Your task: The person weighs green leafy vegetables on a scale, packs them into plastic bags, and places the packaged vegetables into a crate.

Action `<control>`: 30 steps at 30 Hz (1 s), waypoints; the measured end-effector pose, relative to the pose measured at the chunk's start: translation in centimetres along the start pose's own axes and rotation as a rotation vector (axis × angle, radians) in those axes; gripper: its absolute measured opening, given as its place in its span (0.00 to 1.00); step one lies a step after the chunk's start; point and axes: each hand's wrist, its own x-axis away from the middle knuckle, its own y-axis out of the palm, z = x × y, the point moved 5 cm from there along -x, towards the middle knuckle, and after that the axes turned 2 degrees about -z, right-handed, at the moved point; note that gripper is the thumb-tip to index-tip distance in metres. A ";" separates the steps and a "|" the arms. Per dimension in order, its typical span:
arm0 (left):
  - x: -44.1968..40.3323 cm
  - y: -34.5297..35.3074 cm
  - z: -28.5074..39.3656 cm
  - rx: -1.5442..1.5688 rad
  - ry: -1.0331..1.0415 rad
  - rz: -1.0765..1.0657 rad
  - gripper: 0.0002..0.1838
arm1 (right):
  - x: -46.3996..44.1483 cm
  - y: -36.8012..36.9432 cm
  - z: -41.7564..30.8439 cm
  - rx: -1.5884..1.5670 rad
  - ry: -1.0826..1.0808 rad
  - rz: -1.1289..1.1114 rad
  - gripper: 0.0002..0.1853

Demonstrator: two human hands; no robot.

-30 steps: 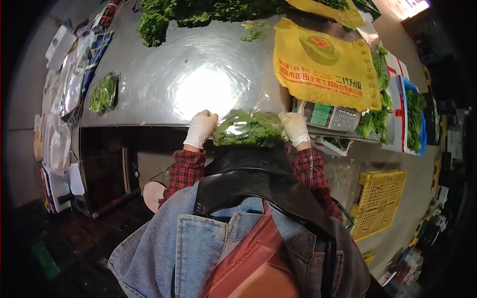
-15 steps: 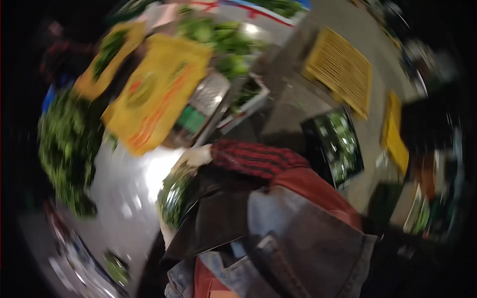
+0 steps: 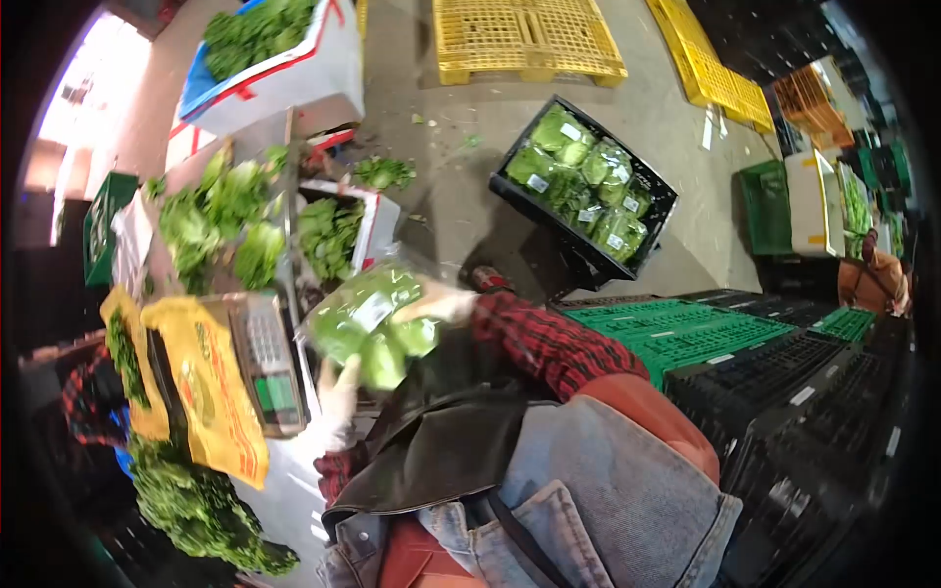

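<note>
A clear plastic bag of green leafy vegetables [image 3: 368, 318], with a white label on it, is held between my two gloved hands in front of the black apron. My left hand [image 3: 338, 387] grips its lower left side, fingers partly behind the bag. On the right side my right hand [image 3: 436, 302] has its fingers over the plastic. Beside the hands stands the scale [image 3: 265, 353] with a keypad and green display. A black crate [image 3: 642, 250] on the floor holds several similar labelled bags.
Loose leaves [image 3: 221, 216] and a yellow sack [image 3: 201, 382] lie by the scale. White boxes [image 3: 338, 73] of greens stand beyond. Yellow pallets [image 3: 529, 34] lie on the floor. Stacked green and black crates [image 3: 667, 333] are at right. Other people show at both edges.
The view has swung right, away from the metal table towards the floor and crates. The bag has moved along in both hands, and its white label now shows.
</note>
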 end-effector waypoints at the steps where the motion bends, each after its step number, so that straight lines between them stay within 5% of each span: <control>1: -1.5 4.3 3.6 0.065 -0.025 -0.101 0.31 | 1.8 -5.5 2.1 -0.232 0.004 0.009 0.35; 3: -3.6 13.8 8.0 0.103 0.010 -0.291 0.34 | 8.5 -14.3 3.5 -0.653 0.069 0.185 0.27; 8: -9.0 25.9 8.0 -0.309 -0.017 -0.573 0.35 | 23.5 -32.8 7.5 -0.841 0.126 1.036 0.21; 14: -12.6 27.5 5.6 -0.289 -0.226 -0.553 0.34 | 27.2 -50.5 18.0 -0.683 0.034 1.232 0.33; 16: -13.2 27.5 4.1 -0.328 -0.222 -0.500 0.34 | 25.9 -55.4 22.9 0.041 0.333 1.313 0.46; 17: -13.4 28.1 3.8 -0.336 -0.250 -0.497 0.34 | 24.5 -56.8 24.2 0.025 0.358 1.304 0.46; 19: -13.9 29.1 3.6 -0.287 -0.384 -0.497 0.33 | 22.9 -57.7 27.0 0.254 1.174 1.416 0.52; 20: -14.3 29.3 3.7 -0.263 -0.442 -0.496 0.32 | 21.8 -57.2 27.2 0.241 1.182 1.402 0.52; 24: -14.7 29.2 5.6 -0.308 -0.387 -0.527 0.31 | 18.6 -55.6 26.7 0.258 1.094 1.429 0.55; 26: -15.0 28.6 7.3 -0.327 -0.308 -0.512 0.31 | 18.9 -55.2 27.5 0.919 1.146 1.651 0.42; 29: -15.3 25.8 10.3 -0.362 -0.119 -0.401 0.30 | 16.7 -51.9 20.2 0.809 0.397 1.590 0.22; 30: -15.4 24.7 10.8 -0.360 -0.083 -0.382 0.29 | 15.2 -51.6 21.2 0.173 0.049 1.593 0.20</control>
